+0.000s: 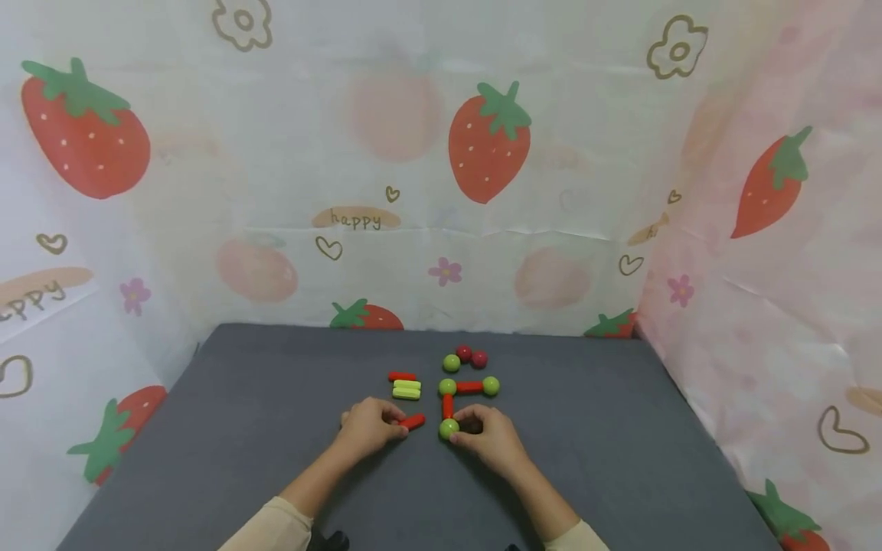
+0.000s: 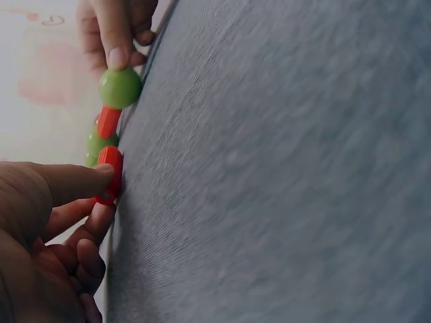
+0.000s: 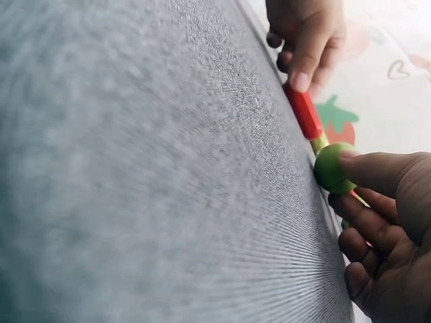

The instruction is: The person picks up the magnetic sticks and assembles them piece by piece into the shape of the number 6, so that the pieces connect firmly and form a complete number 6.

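Observation:
In the head view my left hand (image 1: 370, 428) pinches a short red rod (image 1: 413, 422) between thumb and fingers, just above or on the grey surface. My right hand (image 1: 491, 438) grips a green ball (image 1: 449, 428) at the near end of a joined chain. From that ball an upright-running red rod (image 1: 448, 405) leads to a corner green ball (image 1: 447, 386). A second red rod (image 1: 470, 388) links the corner to another green ball (image 1: 491, 386). The held rod points toward the gripped ball, with a gap between them. The left wrist view shows the thumb on the red rod (image 2: 111, 173).
Left of the chain lie a loose red rod (image 1: 402, 376) and two yellow-green rods (image 1: 406, 389). Behind it sit a loose green ball (image 1: 451, 363) and two dark red balls (image 1: 472, 356). A strawberry-print cloth (image 1: 413, 153) hangs around the grey table (image 1: 592, 428).

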{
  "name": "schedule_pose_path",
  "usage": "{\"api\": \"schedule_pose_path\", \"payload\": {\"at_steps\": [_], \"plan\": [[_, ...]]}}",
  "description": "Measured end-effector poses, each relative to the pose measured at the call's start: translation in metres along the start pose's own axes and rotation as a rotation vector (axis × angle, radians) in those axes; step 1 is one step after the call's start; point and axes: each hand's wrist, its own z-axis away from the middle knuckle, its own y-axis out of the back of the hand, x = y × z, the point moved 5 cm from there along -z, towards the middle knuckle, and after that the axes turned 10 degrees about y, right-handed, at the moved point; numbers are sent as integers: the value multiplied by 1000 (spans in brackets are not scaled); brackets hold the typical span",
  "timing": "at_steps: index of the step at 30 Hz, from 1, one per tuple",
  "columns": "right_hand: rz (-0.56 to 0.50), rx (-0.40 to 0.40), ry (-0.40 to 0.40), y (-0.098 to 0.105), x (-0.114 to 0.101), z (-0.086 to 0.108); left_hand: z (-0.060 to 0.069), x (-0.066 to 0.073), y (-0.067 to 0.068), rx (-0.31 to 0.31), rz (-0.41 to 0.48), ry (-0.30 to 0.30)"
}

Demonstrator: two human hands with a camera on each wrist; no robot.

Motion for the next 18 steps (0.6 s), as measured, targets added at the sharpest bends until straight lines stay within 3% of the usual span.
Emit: {"api": "schedule_pose_path", "payload": {"at_steps": [8,15,18], "plan": [[-4,-5,-35,1,0,-2,13,0,-7,-40,82,35],[-39,6,-8,0,0,-1,27,2,-8,-12,110,43],[-46,12,1,0,1,-1,34,3,-12,-25,127,75]]}}
